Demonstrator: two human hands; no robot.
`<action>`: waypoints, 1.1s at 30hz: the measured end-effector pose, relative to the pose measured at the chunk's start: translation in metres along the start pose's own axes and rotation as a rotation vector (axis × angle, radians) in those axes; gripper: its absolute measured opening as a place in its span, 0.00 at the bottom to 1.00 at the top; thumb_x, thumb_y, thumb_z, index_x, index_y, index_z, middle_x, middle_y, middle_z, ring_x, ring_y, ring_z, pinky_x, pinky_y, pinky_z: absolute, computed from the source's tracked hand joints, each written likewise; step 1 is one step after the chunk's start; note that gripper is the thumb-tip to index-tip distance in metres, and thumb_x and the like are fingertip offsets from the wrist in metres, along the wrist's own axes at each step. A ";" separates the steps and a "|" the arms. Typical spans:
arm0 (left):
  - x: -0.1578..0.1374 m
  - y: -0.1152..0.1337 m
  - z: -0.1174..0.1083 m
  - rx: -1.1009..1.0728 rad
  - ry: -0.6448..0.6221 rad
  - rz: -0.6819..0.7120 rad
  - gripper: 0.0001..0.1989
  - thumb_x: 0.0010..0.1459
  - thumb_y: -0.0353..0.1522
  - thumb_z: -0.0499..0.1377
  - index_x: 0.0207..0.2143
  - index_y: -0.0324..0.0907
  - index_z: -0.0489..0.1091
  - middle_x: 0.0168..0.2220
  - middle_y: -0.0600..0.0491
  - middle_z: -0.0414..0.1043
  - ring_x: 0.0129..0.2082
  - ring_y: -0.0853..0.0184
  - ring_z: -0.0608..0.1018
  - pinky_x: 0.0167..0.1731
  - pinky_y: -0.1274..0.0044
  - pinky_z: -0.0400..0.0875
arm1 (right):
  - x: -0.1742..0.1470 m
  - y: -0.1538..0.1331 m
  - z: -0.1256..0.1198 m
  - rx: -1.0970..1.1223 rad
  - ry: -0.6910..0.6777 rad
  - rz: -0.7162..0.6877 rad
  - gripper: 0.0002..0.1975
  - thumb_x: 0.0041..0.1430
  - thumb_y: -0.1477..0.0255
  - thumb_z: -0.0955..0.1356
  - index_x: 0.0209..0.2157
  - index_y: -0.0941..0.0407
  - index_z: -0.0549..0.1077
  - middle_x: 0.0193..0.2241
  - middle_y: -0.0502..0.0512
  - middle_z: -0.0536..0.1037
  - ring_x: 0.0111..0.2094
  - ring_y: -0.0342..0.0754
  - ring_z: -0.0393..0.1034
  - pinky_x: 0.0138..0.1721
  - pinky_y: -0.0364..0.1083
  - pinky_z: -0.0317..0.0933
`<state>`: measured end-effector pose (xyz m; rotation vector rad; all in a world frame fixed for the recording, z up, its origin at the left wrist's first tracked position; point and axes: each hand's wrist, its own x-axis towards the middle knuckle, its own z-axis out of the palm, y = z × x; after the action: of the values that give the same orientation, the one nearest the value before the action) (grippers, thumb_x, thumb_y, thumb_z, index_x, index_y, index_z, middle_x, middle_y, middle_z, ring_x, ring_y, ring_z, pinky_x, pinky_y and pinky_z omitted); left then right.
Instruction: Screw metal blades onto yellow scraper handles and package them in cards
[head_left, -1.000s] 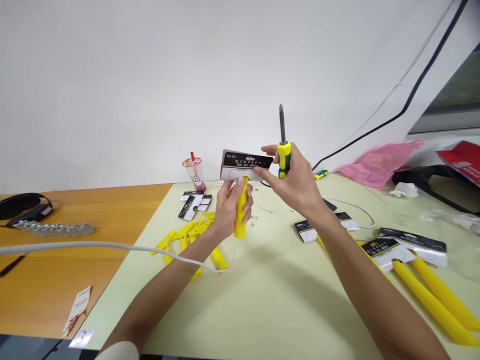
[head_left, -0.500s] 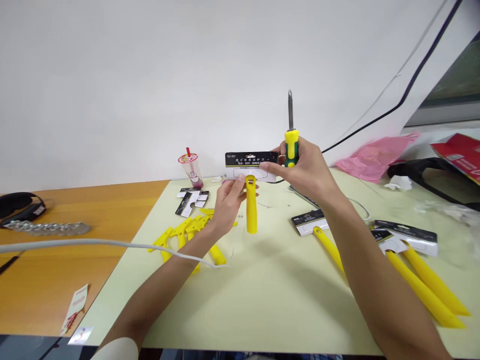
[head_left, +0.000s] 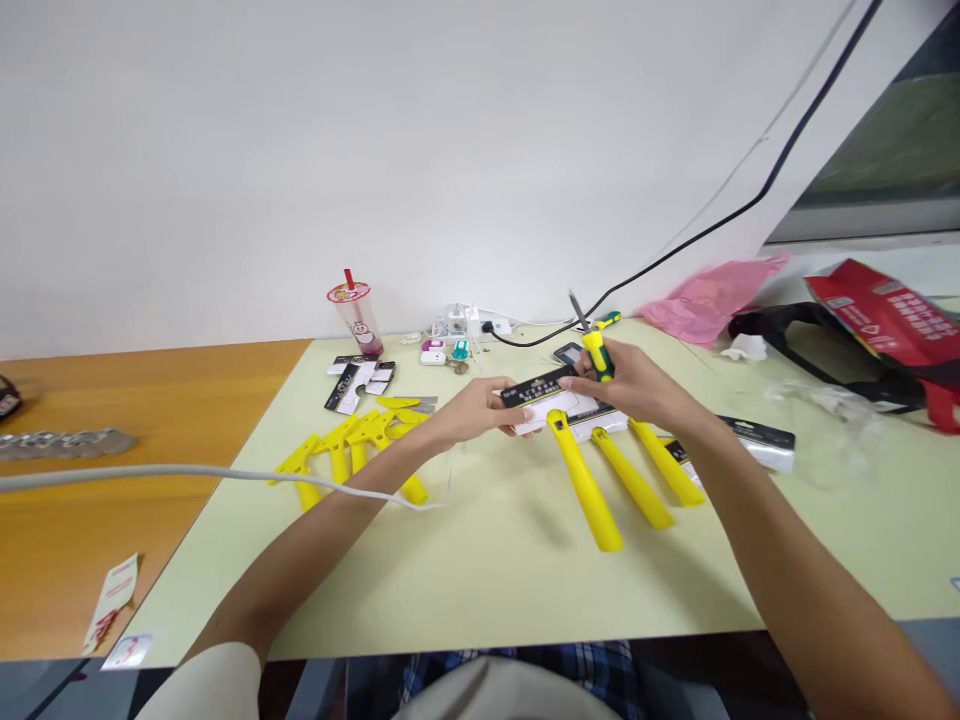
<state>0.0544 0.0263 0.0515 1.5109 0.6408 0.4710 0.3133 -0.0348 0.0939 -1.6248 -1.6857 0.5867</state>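
My left hand (head_left: pixel 474 410) grips the left end of a black-and-white cardboard-headed scraper (head_left: pixel 586 490), its yellow handle slanting down toward me. The blade end is hidden by the card (head_left: pixel 541 388). In my right hand (head_left: pixel 637 382) is a screwdriver (head_left: pixel 598 356) with a yellow and green handle, its metal shaft pointing up and left. Fingers of that same hand also touch the card's right end. Just right of the held one lie two more carded scrapers, one with a yellow handle (head_left: pixel 634 480) and another handle (head_left: pixel 669 465) beyond it.
Several yellow scrapers (head_left: pixel 341 440) lie at left under a white cable (head_left: pixel 225 472). Behind them are loose cards (head_left: pixel 351 388) and a drink cup (head_left: pixel 358 318). A power strip (head_left: pixel 491 327), a phone (head_left: pixel 570 353), a pink bag (head_left: pixel 709 297) and a red bag (head_left: pixel 885 310) stand along the back.
Both hands have moved down and to the right, bringing the carded scraper from up in front of me to low over the table beside the others. The screwdriver stays in my right hand.
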 end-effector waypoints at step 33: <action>-0.111 -0.019 -0.069 0.578 0.597 0.148 0.22 0.63 0.52 0.65 0.42 0.43 0.80 0.45 0.44 0.83 0.46 0.57 0.82 0.54 0.66 0.76 | -0.020 0.112 0.040 -0.233 0.232 -0.128 0.22 0.72 0.47 0.61 0.32 0.48 0.57 0.31 0.58 0.72 0.33 0.57 0.64 0.39 0.55 0.58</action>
<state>-0.0765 0.0062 0.0465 1.9835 1.2087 0.9232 0.3559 -0.0369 -0.0185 -1.6575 -1.7159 0.1352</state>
